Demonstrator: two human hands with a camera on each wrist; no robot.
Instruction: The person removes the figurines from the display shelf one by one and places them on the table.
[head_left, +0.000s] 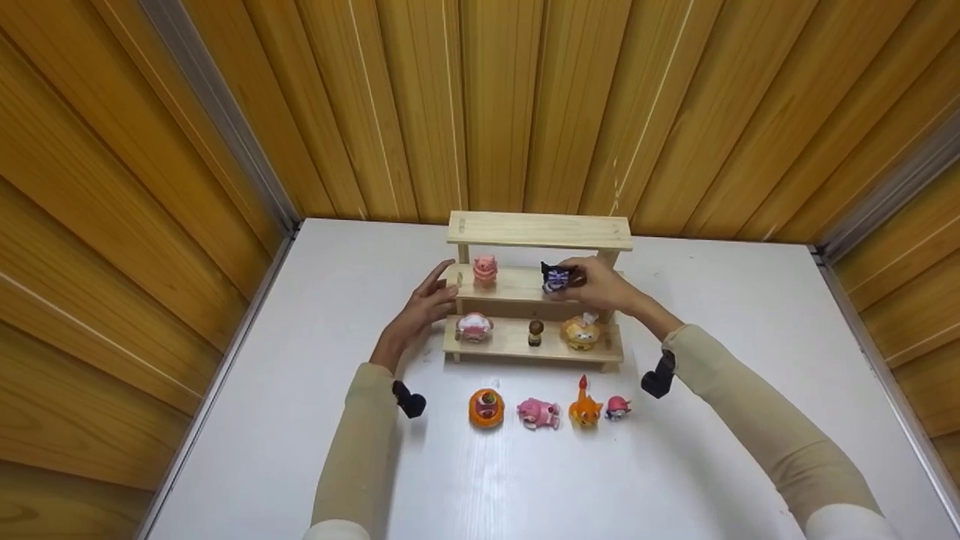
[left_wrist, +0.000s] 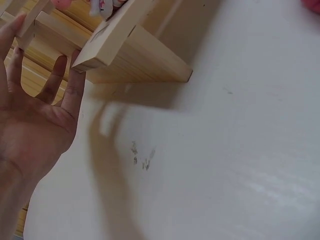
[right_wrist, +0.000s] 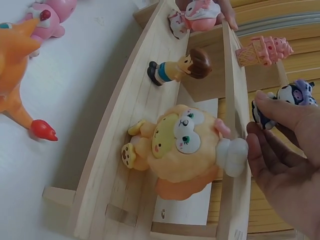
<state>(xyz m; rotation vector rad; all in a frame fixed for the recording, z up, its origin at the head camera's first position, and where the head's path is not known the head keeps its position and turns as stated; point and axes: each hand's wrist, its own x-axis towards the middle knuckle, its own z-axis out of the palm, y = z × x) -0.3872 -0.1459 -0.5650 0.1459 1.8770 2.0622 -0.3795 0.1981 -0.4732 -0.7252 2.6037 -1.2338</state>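
My right hand [head_left: 600,283] pinches a small black-and-purple figurine [head_left: 556,278] between thumb and fingers, at the right part of the middle tier of a wooden three-step display shelf [head_left: 540,230]. In the right wrist view the figurine [right_wrist: 295,94] shows a white face, and part of it is behind my thumb. With its fingers spread, my left hand [head_left: 426,306] touches the shelf's left end; in the left wrist view the fingertips [left_wrist: 76,59] lie against the board ends. A pink ice-cream-cone figurine [right_wrist: 265,51] stands on the same tier, to the left.
On the bottom tier stand a pink-and-white figurine [head_left: 474,328], a brown-haired figurine [head_left: 535,332] and a fluffy yellow-orange one [head_left: 581,332]. In front on the white table lie a round orange toy [head_left: 487,409], a pink figurine [head_left: 538,413], an orange long-tailed figurine [head_left: 585,412] and a small red-pink one [head_left: 617,408].
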